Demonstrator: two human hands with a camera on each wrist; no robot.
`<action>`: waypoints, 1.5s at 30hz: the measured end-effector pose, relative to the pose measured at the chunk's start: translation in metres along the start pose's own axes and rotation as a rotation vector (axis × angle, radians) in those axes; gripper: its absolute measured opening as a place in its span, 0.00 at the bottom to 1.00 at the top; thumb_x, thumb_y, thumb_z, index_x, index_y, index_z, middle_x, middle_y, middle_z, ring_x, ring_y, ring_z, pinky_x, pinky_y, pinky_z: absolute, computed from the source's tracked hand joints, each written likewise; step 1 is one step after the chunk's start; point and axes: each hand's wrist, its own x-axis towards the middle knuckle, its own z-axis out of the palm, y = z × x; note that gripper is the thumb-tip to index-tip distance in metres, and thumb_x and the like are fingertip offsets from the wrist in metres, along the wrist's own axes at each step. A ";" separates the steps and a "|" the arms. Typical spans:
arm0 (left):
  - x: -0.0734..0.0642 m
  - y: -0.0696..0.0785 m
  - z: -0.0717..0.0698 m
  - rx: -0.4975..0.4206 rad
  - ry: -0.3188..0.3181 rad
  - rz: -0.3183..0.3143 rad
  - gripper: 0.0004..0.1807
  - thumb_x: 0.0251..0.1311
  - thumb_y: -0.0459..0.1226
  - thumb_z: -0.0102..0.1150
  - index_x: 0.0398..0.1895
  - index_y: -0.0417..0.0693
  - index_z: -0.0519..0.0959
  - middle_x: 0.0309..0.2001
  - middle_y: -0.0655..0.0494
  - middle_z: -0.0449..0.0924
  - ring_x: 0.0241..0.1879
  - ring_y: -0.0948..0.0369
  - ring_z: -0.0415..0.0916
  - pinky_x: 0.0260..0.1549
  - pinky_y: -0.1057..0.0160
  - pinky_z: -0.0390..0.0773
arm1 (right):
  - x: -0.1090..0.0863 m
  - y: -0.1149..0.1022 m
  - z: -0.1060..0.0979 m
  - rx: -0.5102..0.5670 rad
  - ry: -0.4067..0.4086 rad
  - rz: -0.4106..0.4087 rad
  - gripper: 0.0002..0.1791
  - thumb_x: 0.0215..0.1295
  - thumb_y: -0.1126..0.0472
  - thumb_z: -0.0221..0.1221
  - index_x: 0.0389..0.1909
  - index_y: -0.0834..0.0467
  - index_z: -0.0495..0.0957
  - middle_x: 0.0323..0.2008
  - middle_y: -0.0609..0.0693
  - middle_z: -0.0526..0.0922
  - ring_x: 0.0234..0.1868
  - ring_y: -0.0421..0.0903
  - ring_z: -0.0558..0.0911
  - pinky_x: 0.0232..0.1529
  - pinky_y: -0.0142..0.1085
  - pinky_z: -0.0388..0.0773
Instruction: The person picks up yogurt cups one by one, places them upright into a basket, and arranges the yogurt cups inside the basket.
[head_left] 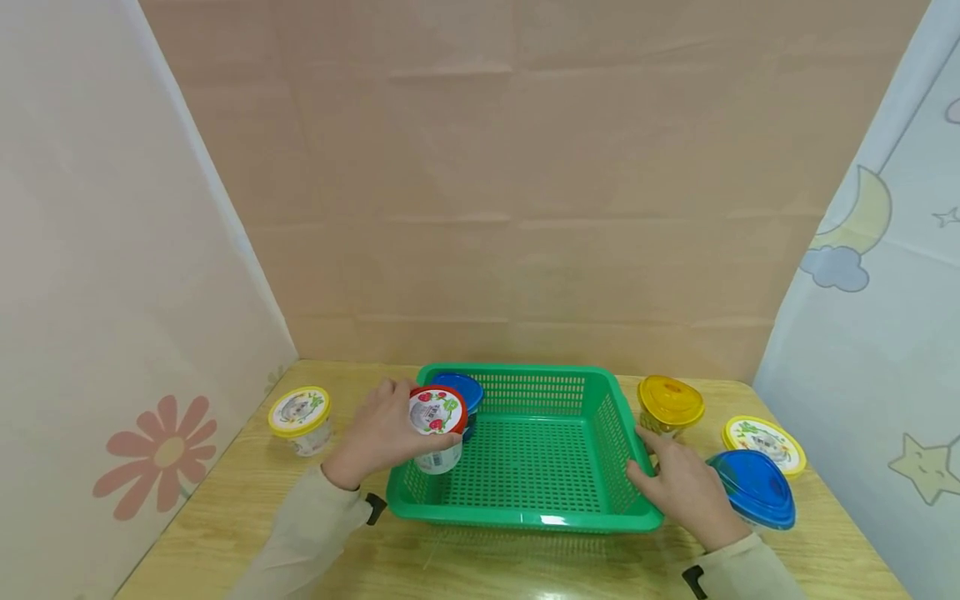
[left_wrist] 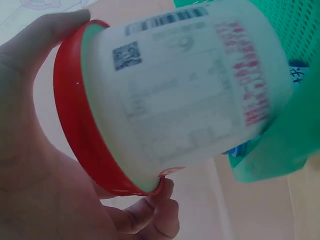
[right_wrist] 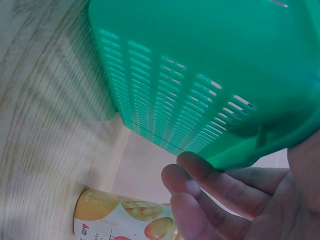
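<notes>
Head view, red-lidded tub: A white tub with a red lid (head_left: pixel 437 412) is above the left end of a green basket (head_left: pixel 495 517), held by the left hand (head_left: pixel 384 435), thumb on the near side, fingers on the far.
Head view, basket rim: The right hand (head_left: pixel 686 485) holds the right rim.
Head view, obstacles: A blue-lidded container (head_left: pixel 468 388) sits in the basket's far left corner, partly hidden behind the tub; the basket's raised walls are another barrier.
Head view, table: Left stands a yellow-lidded tub (head_left: pixel 300 414); right, a yellow-topped container (head_left: pixel 671 402), a white-and-yellow lid (head_left: pixel 763 446) and, nearer, a blue-topped container (head_left: pixel 753 490).
Left wrist view, handling: Thumb and bent fingers pinch the lid's edge. I'd judge the tub light, fairly stiff and smooth enough to slip; the wall below the lid seems a surer hold.
Right wrist view, fingers: They bend loosely beneath the rim, slightly apart; the thumb is out of sight. A fruit-printed tub (right_wrist: pixel 112 216) stands beyond.
</notes>
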 end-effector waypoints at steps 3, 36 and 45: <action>0.002 -0.001 0.000 0.024 -0.036 0.012 0.55 0.39 0.69 0.70 0.61 0.38 0.72 0.45 0.48 0.72 0.43 0.53 0.67 0.36 0.55 0.73 | 0.000 0.000 -0.001 -0.001 -0.001 0.003 0.35 0.64 0.53 0.63 0.66 0.70 0.70 0.31 0.52 0.85 0.25 0.41 0.78 0.17 0.37 0.70; 0.020 0.016 0.006 0.236 -0.365 0.070 0.55 0.31 0.61 0.82 0.60 0.36 0.74 0.43 0.48 0.74 0.48 0.49 0.65 0.40 0.49 0.77 | -0.002 -0.002 -0.001 -0.021 0.020 -0.010 0.34 0.63 0.54 0.63 0.65 0.71 0.70 0.32 0.55 0.85 0.25 0.42 0.78 0.16 0.37 0.69; 0.020 0.016 0.016 0.273 -0.339 0.048 0.47 0.28 0.63 0.82 0.46 0.40 0.78 0.37 0.50 0.73 0.45 0.51 0.64 0.40 0.50 0.76 | 0.000 -0.001 0.000 -0.025 0.014 -0.014 0.35 0.64 0.54 0.63 0.65 0.71 0.70 0.32 0.54 0.85 0.25 0.42 0.78 0.17 0.37 0.70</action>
